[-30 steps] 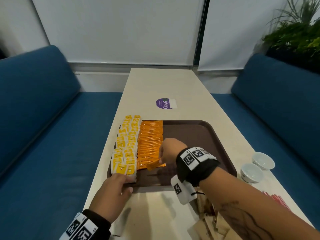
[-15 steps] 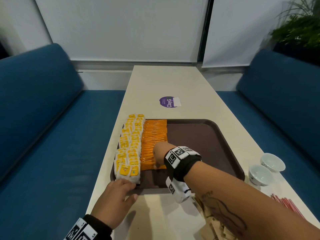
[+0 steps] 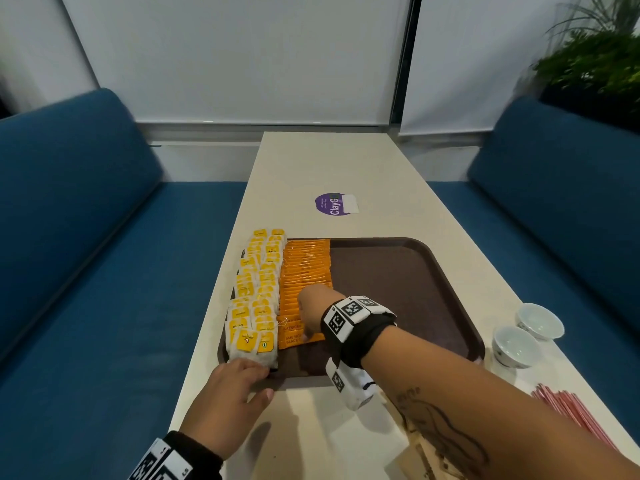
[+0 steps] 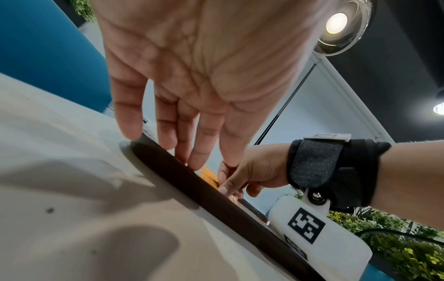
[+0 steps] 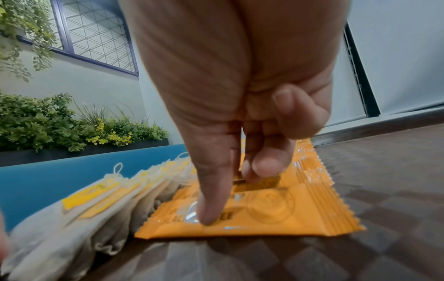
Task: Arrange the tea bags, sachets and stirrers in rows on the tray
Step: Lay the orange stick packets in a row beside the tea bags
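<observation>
A brown tray (image 3: pixel 398 289) lies on the pale table. Two columns of white tea bags (image 3: pixel 258 289) with yellow tags fill its left side, and a row of overlapping orange sachets (image 3: pixel 304 268) lies beside them. My right hand (image 3: pixel 304 327) is at the near end of that row. Its thumb (image 5: pixel 209 213) presses the nearest orange sachet (image 5: pixel 288 218) and its curled fingertips (image 5: pixel 261 171) sit on that sachet's far edge. My left hand (image 3: pixel 242 379) rests with straight fingers on the tray's near left rim (image 4: pixel 216 197), next to the closest tea bag.
Two small white cups (image 3: pixel 538 320) stand right of the tray. Red stirrers (image 3: pixel 571 414) lie at the near right edge, and brown paper packets (image 3: pixel 412 455) lie under my right forearm. A purple sticker (image 3: pixel 330 203) is beyond the tray. Blue sofas flank the table.
My right hand has moved left with an orange sachet and set it flat at the near end of the orange row. The left hand has stayed at the tray corner.
</observation>
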Motion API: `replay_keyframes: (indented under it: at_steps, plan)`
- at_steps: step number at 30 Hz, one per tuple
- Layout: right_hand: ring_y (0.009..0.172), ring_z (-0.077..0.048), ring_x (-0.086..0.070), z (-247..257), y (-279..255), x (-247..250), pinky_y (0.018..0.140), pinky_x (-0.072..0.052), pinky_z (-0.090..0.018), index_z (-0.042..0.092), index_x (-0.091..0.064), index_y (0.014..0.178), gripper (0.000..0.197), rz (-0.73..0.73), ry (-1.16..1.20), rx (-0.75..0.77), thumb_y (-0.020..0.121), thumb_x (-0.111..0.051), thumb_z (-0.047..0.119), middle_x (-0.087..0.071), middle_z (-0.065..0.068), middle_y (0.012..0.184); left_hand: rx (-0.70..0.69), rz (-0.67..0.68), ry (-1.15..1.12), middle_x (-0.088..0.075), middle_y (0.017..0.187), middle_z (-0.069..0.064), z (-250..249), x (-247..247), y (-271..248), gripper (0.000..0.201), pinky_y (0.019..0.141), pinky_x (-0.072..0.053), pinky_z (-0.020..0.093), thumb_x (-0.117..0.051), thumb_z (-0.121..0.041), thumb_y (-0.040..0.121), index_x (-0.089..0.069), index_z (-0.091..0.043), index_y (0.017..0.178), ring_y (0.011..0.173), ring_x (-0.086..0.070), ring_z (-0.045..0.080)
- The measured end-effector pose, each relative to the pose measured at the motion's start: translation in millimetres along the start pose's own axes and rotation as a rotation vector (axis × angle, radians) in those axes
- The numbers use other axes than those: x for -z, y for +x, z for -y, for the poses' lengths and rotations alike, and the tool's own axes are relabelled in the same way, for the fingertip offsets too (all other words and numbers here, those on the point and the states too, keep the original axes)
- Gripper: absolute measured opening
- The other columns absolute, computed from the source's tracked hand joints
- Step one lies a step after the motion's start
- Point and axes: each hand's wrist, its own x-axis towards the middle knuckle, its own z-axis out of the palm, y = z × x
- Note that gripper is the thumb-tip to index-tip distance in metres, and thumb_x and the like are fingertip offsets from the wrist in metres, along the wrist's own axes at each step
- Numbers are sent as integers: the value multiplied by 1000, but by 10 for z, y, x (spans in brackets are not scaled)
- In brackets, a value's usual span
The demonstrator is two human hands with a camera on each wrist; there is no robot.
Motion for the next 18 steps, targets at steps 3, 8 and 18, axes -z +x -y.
replay_keyframes:
  at_steps: [3,8,18]
  plan:
    - [91,-26,-60,-20,-55,25,75,-50,-35,5,-61,110,46,-1,28,-9,75,-79,30,-62,-8,100,-1,-1,5,-44,132,-17,0,0,-8,40,101,-28,18,-45,-40,95,-47,-32,134,123,-33,4]
    - [92,-25,-60,-122,-168,122,86,-53,-38,6,-62,104,41,-21,54,-7,75,-79,30,-62,-8,100,-11,-13,-5,-46,130,-17,4,-8,-14,39,100,-28,17,-47,-39,94,-49,-30,132,122,-34,5]
    - [103,-28,-57,-143,-280,111,86,-53,-43,13,-47,120,66,-70,82,6,69,-84,31,-53,-6,116,-13,-13,-5,-44,131,-17,-12,-7,-15,39,100,-27,16,-46,-40,94,-48,-31,133,122,-34,3]
